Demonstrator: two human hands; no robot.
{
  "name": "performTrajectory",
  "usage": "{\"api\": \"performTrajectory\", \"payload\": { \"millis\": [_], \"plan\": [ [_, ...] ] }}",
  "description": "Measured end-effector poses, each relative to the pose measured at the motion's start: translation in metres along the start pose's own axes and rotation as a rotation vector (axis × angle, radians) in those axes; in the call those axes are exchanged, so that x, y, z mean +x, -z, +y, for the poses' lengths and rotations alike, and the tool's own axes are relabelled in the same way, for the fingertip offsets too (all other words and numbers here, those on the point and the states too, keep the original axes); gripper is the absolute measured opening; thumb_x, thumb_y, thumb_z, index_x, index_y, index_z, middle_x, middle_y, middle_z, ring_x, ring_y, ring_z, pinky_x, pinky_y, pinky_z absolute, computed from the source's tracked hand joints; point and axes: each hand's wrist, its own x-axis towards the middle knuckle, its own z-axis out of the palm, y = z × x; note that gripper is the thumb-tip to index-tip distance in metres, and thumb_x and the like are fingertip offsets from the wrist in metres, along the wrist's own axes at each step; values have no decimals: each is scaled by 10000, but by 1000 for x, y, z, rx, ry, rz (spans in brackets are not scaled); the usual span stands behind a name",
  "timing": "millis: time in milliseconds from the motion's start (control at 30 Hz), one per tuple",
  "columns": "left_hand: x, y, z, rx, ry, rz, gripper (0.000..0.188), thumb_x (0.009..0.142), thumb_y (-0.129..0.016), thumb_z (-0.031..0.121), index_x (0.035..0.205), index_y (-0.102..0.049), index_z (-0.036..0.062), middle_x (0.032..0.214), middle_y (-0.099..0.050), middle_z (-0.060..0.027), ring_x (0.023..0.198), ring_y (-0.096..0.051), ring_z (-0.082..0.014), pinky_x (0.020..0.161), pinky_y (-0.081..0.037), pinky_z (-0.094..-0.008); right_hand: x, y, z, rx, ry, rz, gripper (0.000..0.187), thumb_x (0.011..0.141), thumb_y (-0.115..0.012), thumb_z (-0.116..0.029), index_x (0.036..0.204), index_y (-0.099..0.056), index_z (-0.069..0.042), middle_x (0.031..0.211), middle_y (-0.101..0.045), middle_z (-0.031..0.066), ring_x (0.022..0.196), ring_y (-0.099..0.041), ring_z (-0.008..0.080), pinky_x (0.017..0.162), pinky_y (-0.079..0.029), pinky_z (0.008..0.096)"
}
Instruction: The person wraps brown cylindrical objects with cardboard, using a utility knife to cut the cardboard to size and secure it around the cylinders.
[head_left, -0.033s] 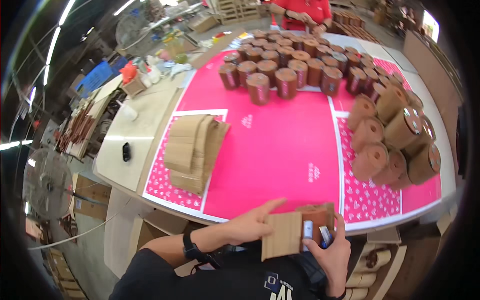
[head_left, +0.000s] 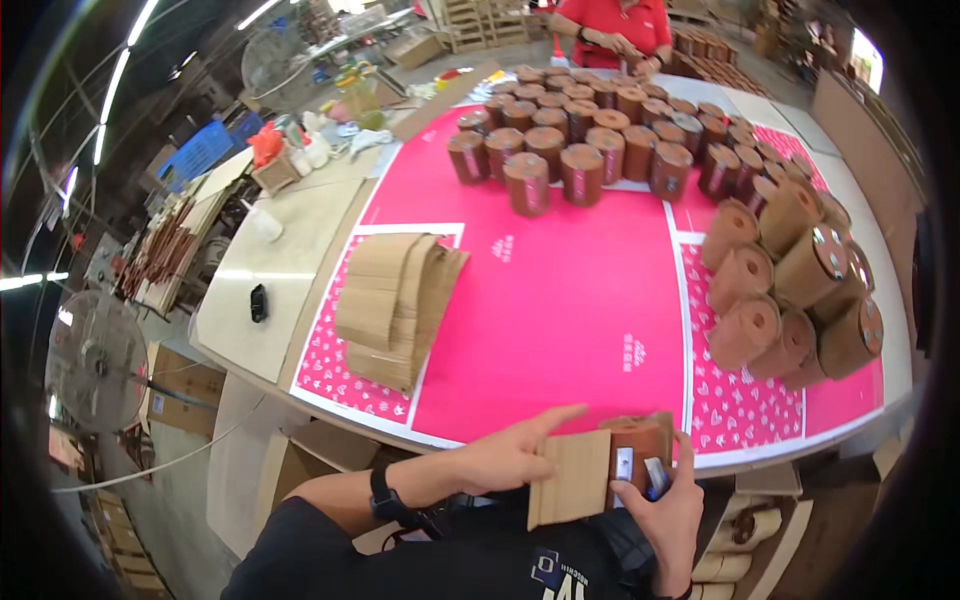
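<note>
Close to my body, at the table's near edge, I hold a brown wooden cylinder (head_left: pixel 642 440) with small blue and white labels. A piece of corrugated cardboard (head_left: pixel 570 478) is partly wrapped round it, its loose flap reaching left. My left hand (head_left: pixel 505 458) pinches the flap's left edge, with the index finger stretched out. On the other side, my right hand (head_left: pixel 665 515) grips the cylinder, thumb in front by the labels and fingers along its right side. A stack of flat cardboard pieces (head_left: pixel 385 310) lies on the left of the pink table covering (head_left: pixel 560 300).
Many bare brown cylinders (head_left: pixel 527 185) stand upright at the far side. Cardboard-wrapped ones (head_left: pixel 745 330) are piled at the right. A person in a red shirt (head_left: pixel 620 40) works beyond the table. An open box (head_left: pixel 740 540) with wrapped pieces sits below right; a fan (head_left: pixel 95 360) stands left.
The whole view has shifted slightly, so the table appears a little lower and to the right. Both hands keep their holds on the cardboard and cylinder.
</note>
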Motion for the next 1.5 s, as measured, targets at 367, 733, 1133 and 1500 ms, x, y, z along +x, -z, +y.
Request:
{"api": "performTrajectory", "payload": {
  "millis": [367,733,1133,1500],
  "plan": [
    [-60,86,59,720,-872,706,597,907,-455,-59,1498,-414,14,1488,-492,-220,1406,-455,-309,1137,-369,-424,34,18,61,866,25,-18,796,837,-777,-282,1478,-398,-2,1018,-659,102,750,-633,94,480,-442,200],
    [-86,113,15,1580,-132,1044,743,815,-692,249,1491,-451,57,1528,-387,-306,1460,-291,-475,1155,-197,-633,32,6,34,831,-147,-215,591,886,-739,-155,1404,-490,-15,888,-624,44,606,-543,59,448,-404,205],
    [62,-17,38,1583,-944,220,818,703,-861,323,1405,-505,98,1491,-466,-187,1330,-458,-396,1047,-390,-513,55,3,8,1032,-171,-406,534,1059,-495,-437,1377,-534,-10,874,-659,70,530,-513,76,455,-407,203],
    [215,67,90,714,-453,755,858,697,-922,413,1313,-496,-6,1216,-665,-171,1143,-654,-285,958,-531,-398,14,32,72,1225,-66,-211,485,1036,-558,-300,1395,-464,12,1019,-724,212,554,-562,96,519,-462,196]
  ]
}}
